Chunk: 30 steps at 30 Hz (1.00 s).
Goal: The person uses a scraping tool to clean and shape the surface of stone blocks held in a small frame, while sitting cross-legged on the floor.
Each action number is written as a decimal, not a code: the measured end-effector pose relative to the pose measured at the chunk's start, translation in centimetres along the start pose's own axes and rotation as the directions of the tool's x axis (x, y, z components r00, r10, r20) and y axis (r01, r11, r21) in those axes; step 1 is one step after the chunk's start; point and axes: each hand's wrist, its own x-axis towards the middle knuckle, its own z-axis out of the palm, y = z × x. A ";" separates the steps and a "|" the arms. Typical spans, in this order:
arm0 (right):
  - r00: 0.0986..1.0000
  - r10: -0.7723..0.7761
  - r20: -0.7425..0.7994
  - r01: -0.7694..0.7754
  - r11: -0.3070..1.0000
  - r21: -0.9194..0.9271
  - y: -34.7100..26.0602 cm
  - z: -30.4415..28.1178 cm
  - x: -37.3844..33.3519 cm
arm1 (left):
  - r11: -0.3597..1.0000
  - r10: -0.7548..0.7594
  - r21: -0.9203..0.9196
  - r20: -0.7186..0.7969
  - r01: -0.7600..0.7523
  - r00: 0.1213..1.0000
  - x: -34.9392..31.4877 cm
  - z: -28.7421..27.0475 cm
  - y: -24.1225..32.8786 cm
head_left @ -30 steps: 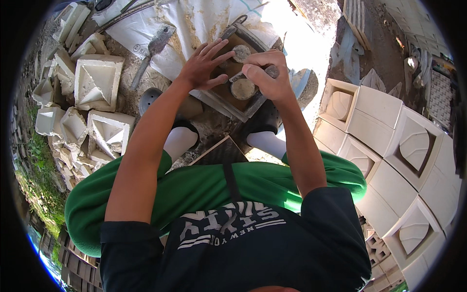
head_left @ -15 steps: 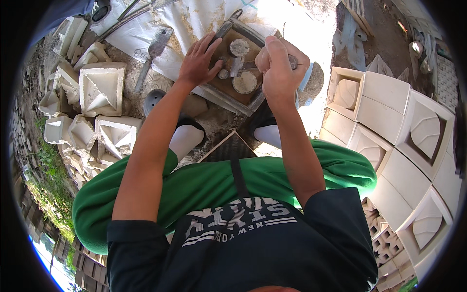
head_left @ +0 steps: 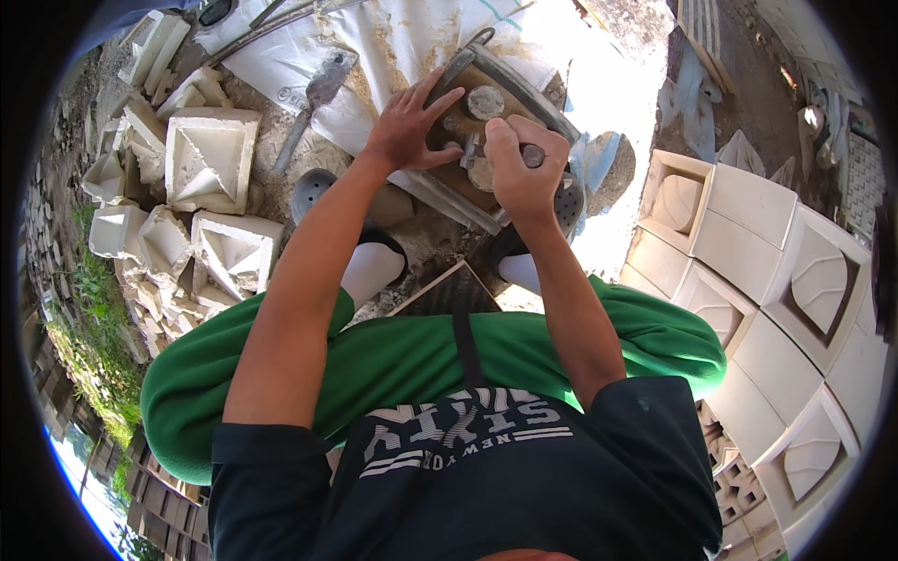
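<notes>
Between my feet lies a square mould frame (head_left: 528, 86) with a wooden board inside, its edges caked grey. Two pale round discs show on the board: the far disc (head_left: 485, 103) in full, while my right hand covers part of the near disc (head_left: 480, 175). My right hand (head_left: 526, 173) is closed round the handle of a small hammer (head_left: 471, 148), its metal head low over the board between the discs. My left hand (head_left: 409, 129) rests with spread fingers on the frame's left side and holds nothing.
A dirty trowel (head_left: 316, 103) lies left of the frame on a white sheet (head_left: 374, 47). Broken pale cast blocks (head_left: 213, 159) pile up at the left. Rows of finished square blocks (head_left: 739, 206) stand at the right. Metal rods (head_left: 271, 28) lie at the far left.
My right hand has come in leftward and lower over the near disc, with the hammer head staying near the middle of the board. My left hand remains on the frame, its fingers spread wider.
</notes>
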 end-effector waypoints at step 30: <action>0.876 0.190 -0.443 -0.135 0.979 0.152 1.2 -1.4 2.0 | 0.993 0.082 -0.082 0.010 -0.081 0.997 0.2 0.1 0.0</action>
